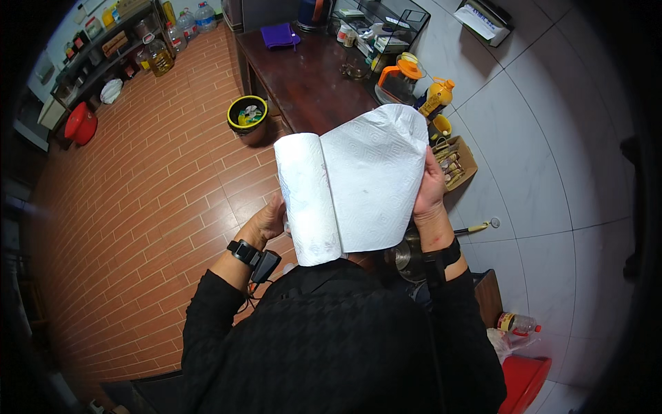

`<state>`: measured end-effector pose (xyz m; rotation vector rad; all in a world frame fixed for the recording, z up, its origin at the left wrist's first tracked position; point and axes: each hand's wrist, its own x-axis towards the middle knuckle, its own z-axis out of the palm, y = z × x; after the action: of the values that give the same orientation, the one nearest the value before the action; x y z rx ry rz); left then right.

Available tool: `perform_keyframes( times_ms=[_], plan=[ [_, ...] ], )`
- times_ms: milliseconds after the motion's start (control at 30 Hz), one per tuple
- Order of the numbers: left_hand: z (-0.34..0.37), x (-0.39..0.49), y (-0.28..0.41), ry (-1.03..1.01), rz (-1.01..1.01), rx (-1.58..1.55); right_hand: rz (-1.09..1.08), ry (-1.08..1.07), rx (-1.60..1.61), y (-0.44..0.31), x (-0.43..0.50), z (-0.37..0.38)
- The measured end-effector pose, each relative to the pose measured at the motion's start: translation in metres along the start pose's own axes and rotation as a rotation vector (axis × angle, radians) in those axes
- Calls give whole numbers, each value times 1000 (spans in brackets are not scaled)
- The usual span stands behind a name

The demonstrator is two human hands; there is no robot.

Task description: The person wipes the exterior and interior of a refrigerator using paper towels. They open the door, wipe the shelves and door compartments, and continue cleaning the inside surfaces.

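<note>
A roll of white paper towel [309,199] stands out in front of my chest, tilted slightly. My left hand [272,216] grips it from the left side, its fingers hidden behind the roll. From the roll a loose embossed sheet [375,186] stretches to the right, still joined to it along the roll's edge. My right hand [430,186] holds that sheet by its right edge, with most fingers behind the paper. The sheet's top right corner is bunched and creased. Both wrists wear black straps.
A dark wooden table [320,77] stands ahead, bearing a purple cloth [280,36], an orange-lidded glass pitcher [401,80] and a wire rack [385,26]. Right of the sheet is a cardboard box [465,160]. A yellow-rimmed bin [248,119] stands on the tiled floor [181,181].
</note>
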<state>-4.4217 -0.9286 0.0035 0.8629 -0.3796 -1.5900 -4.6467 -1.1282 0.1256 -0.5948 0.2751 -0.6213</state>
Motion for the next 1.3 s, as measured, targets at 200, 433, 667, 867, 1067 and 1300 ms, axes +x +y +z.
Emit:
perform_keyframes(
  times_ms=[200, 433, 667, 867, 1067, 1300],
  plan=[
    [-3, -1, 1, -96, 0, 86, -14, 18, 99, 0, -8, 9],
    [13, -3, 11, -107, 73, 212, -7, 85, 84, 5, -9, 6],
    [44, -16, 36, -123, 75, 455, 31, 43, 203, 19, -21, 15],
    [56, -17, 40, -174, 61, 477, -20, 23, 216, -2, -39, 1],
    [35, -20, 32, 88, -22, 440, -593, 352, -221, -118, -94, -15],
    [68, 30, 48, -374, -63, 732, -91, 326, -870, -56, -18, -78]
  ],
)
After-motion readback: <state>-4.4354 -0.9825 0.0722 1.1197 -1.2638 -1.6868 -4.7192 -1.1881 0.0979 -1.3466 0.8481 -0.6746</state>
